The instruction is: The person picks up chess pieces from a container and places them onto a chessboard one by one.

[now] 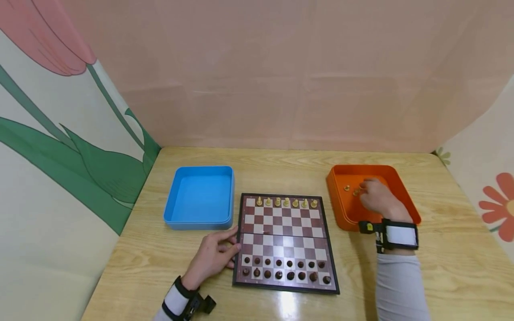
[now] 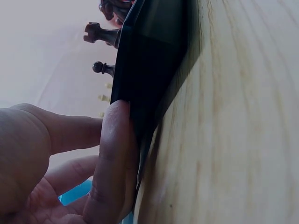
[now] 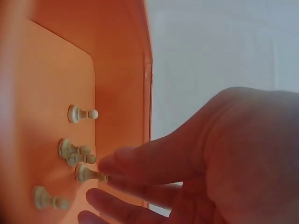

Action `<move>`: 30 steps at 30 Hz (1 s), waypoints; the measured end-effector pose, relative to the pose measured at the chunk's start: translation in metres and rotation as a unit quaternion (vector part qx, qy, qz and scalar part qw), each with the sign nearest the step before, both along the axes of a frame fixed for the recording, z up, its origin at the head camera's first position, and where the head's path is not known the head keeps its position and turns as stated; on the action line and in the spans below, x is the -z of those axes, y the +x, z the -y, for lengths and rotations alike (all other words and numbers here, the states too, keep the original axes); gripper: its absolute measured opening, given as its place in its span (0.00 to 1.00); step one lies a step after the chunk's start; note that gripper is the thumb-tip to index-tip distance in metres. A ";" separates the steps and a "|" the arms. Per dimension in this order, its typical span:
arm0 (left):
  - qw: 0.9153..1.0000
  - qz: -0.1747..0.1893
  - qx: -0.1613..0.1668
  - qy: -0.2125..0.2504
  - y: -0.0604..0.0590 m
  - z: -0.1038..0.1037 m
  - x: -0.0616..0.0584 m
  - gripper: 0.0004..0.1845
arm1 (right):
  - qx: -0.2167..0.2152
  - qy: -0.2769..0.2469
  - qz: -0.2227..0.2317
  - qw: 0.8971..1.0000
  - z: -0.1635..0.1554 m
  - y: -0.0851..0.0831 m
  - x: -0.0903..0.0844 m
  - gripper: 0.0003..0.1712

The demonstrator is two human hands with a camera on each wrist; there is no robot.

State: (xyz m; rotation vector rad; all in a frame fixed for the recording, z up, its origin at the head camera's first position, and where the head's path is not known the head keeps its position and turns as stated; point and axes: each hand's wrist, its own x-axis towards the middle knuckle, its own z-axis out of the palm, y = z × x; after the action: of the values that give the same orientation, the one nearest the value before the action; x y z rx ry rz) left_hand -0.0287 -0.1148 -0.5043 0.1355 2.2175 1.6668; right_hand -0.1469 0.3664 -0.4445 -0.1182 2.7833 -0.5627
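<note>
A folding chessboard [image 1: 285,240] lies at the middle of the wooden table. Several cream pieces [image 1: 286,202] line its far row, and dark pieces [image 1: 285,269] fill its two near rows. My left hand [image 1: 217,255] rests on the table at the board's left edge. Its thumb [image 2: 114,154] lies against the black rim [image 2: 149,70] and its fingers are relaxed. My right hand [image 1: 374,196] reaches into the orange tray [image 1: 403,196]. There, its index fingertip [image 3: 110,164] touches the head of a standing cream pawn [image 3: 86,173], among several loose cream pawns [image 3: 77,150].
An empty blue tray [image 1: 199,196] stands left of the board's far corner. Patterned screens close in the table's left, back and right sides. Bare wood [image 1: 281,167] lies beyond the board and between the trays.
</note>
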 end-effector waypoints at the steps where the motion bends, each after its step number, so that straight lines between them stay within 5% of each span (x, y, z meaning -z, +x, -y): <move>1: 1.000 0.000 0.000 0.000 0.000 0.000 0.000 0.30 | -0.002 0.000 -0.002 1.000 0.000 0.000 0.000 0.31; 16: 1.000 0.000 0.002 -0.001 0.000 0.000 0.000 0.30 | 0.013 0.005 -0.010 1.000 -0.001 0.003 0.002 0.22; 30: 1.000 -0.003 0.003 -0.004 -0.001 0.000 0.000 0.30 | 0.086 -0.023 -0.021 0.996 -0.003 0.003 0.002 0.13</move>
State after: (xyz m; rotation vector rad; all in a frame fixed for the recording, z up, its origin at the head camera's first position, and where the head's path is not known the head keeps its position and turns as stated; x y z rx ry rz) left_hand -0.0297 -0.1148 -0.5043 0.1459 2.2255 1.6556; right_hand -0.1443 0.3693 -0.4460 0.1026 2.8404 -0.6745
